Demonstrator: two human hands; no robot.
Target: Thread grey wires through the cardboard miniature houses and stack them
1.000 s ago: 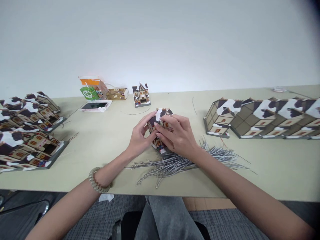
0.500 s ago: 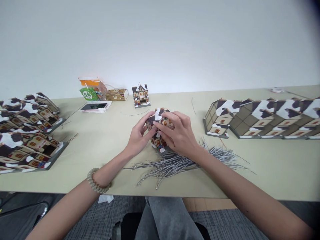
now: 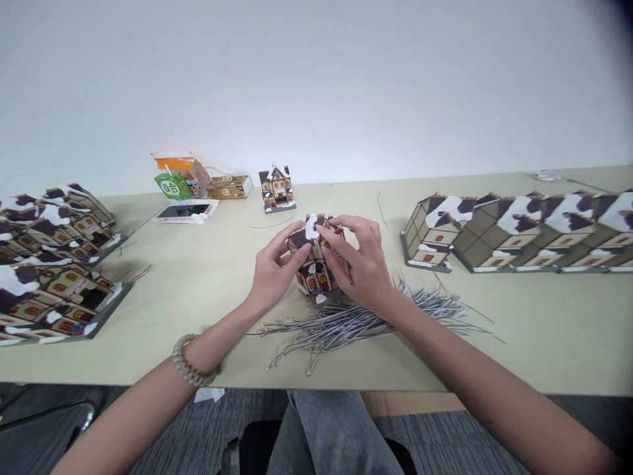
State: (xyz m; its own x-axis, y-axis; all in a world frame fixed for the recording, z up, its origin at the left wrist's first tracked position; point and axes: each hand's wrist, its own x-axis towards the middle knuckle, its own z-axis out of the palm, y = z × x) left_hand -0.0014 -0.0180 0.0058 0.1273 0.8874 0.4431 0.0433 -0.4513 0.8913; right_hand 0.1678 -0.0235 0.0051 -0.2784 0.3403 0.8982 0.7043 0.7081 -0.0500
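A small cardboard house (image 3: 316, 264) with a snow-patched brown roof sits at the middle of the table (image 3: 208, 277), held just above a loose pile of grey wires (image 3: 356, 323) near the front edge. The left hand (image 3: 274, 270) grips the house from its left side, thumb and fingers wrapped on the wall and roof edge; the right hand (image 3: 363, 264) clasps it from the right, fingertips pressing on the roof top. A beaded bracelet (image 3: 190, 359) circles the left wrist. Beyond the house stands a finished little house (image 3: 277, 187) upright, with a brown box (image 3: 230, 187), a phone (image 3: 186, 211) and an orange-and-green packet (image 3: 177, 175) to its left. Rows of flat printed house sheets lie at the left (image 3: 54, 264) and the right (image 3: 519, 231) of the table.
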